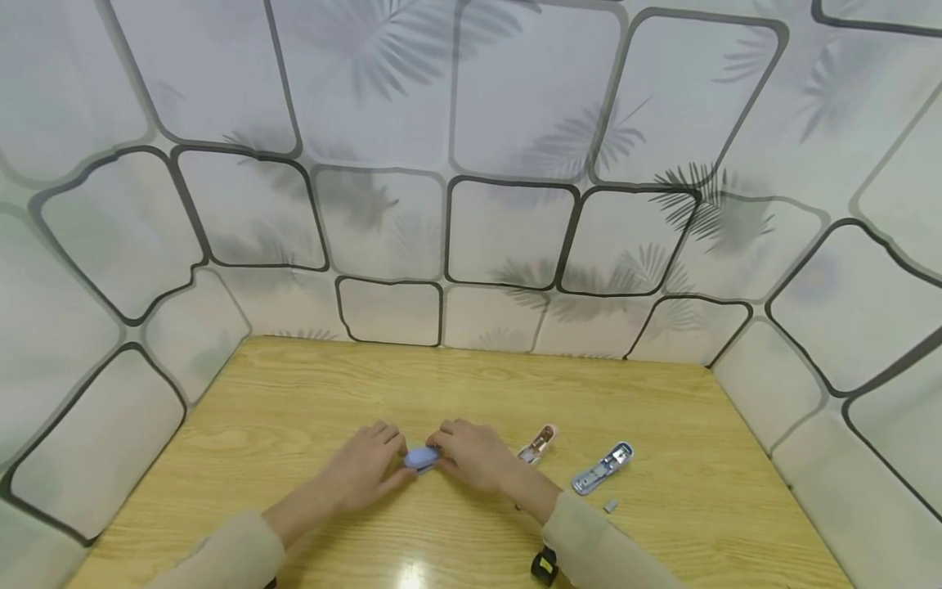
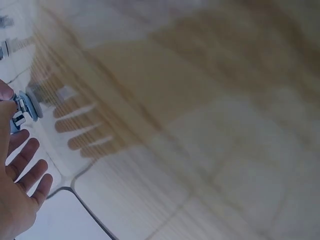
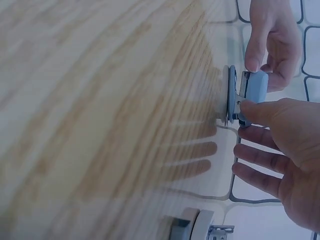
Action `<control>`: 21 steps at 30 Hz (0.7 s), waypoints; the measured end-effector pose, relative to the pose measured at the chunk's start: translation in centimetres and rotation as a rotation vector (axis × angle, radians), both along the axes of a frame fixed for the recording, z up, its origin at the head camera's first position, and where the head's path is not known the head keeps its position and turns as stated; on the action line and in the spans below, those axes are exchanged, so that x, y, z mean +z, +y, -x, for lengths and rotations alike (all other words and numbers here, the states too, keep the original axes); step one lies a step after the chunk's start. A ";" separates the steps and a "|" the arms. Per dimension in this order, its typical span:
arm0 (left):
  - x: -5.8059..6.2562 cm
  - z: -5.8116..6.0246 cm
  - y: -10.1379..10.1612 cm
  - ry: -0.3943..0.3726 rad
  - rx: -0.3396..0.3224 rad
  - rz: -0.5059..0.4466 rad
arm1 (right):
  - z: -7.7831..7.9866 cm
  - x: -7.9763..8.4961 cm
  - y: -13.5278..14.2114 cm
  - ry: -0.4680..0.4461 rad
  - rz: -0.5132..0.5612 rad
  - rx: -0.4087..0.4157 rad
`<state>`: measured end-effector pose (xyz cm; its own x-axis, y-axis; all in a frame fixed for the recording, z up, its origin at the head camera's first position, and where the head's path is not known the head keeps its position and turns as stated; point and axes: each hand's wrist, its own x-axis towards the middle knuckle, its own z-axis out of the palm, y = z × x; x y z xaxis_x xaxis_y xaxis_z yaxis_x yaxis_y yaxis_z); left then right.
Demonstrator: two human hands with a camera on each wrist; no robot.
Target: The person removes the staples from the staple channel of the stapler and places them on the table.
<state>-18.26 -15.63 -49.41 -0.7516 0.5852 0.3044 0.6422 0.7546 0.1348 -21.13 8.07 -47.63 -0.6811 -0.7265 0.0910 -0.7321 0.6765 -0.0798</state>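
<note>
A small light-blue stapler (image 1: 421, 458) stands on the wooden table between both hands. My left hand (image 1: 371, 462) holds its left end, the thumb low at the near side. From the other side my right hand (image 1: 471, 454) pinches the right end with thumb and index finger; its other fingers reach out loosely in the right wrist view. There the stapler's blue cover (image 3: 257, 86) sits above a metal middle and a flat base (image 3: 231, 95). The left wrist view catches only part of the stapler (image 2: 32, 106), beside extended fingers (image 2: 32, 172).
Right of the hands lie a pinkish stapler (image 1: 543, 440), partly behind the right wrist, and another blue stapler (image 1: 603, 469) with metal parts exposed. A small grey piece (image 1: 611, 505) is near them. A black object with a yellow mark (image 1: 545, 566) lies by the right sleeve. Patterned cloth surrounds the table.
</note>
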 end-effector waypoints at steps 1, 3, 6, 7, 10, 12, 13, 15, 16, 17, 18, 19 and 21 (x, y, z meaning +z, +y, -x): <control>0.0 -0.1 0.1 -0.003 0.003 0.003 | -0.1 0.0 0.1 0.004 -0.004 0.006; 0.0 -0.3 0.4 -0.009 0.008 0.008 | -0.3 0.1 0.3 0.009 -0.007 0.018; -0.1 -0.7 0.7 -0.021 0.012 0.007 | -0.5 0.0 0.6 0.027 -0.016 0.036; -0.1 -0.9 0.9 -0.024 0.012 0.007 | -0.6 0.0 0.8 0.030 -0.019 0.039; -0.2 -1.2 1.2 -0.021 0.017 0.001 | -0.7 0.0 1.1 0.036 -0.031 0.044; -0.2 -1.3 1.3 -0.018 0.026 0.000 | -0.8 0.1 1.2 0.034 -0.036 0.043; -0.2 -1.4 1.4 -0.015 0.028 0.000 | -0.8 0.1 1.2 0.036 -0.042 0.041; -0.3 -1.5 1.3 -0.008 0.030 0.001 | -1.0 0.3 1.2 0.052 -0.060 0.039; -0.3 -1.6 1.2 -0.008 0.031 0.001 | -1.0 0.3 1.1 0.065 -0.074 0.036; -0.3 -1.7 1.2 -0.008 0.032 0.003 | -1.2 0.4 1.1 0.074 -0.082 0.032; -0.4 -1.8 1.1 -0.006 0.032 0.004 | -1.3 0.5 1.1 0.086 -0.094 0.030; -0.4 -2.0 1.1 -0.011 0.036 0.002 | -1.4 0.5 1.0 0.101 -0.105 0.025; -0.5 -2.2 1.1 -0.020 0.048 -0.003 | -1.8 0.8 0.8 0.130 -0.122 0.019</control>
<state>-16.06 -14.51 -49.90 -0.7845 0.5475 0.2911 0.6026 0.7839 0.1496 -19.36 8.86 -46.86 -0.6553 -0.7502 0.0874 -0.7438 0.6612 0.0979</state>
